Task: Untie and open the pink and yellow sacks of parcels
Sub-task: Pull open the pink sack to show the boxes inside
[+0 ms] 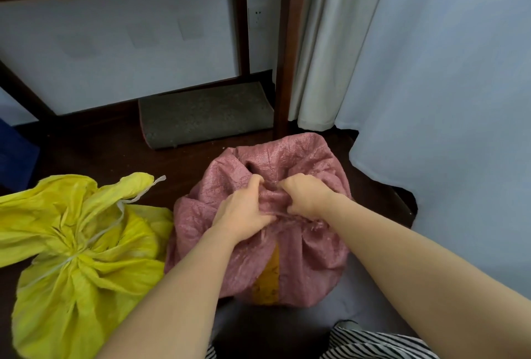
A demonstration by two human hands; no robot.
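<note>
The pink woven sack stands on the dark floor in the middle, its neck gathered in folds. My left hand and my right hand both grip the bunched fabric at the neck, fingers curled into it. A small dark gap shows in the mouth just behind my hands. A yellow patch shows low on the pink sack's front. The yellow sack lies to the left, its neck cinched tight by a white cord with a loose end trailing up and right.
A dark wooden table leg stands right behind the pink sack. A grey mat lies under the table. Pale curtains hang at the right. A blue object sits at the far left edge.
</note>
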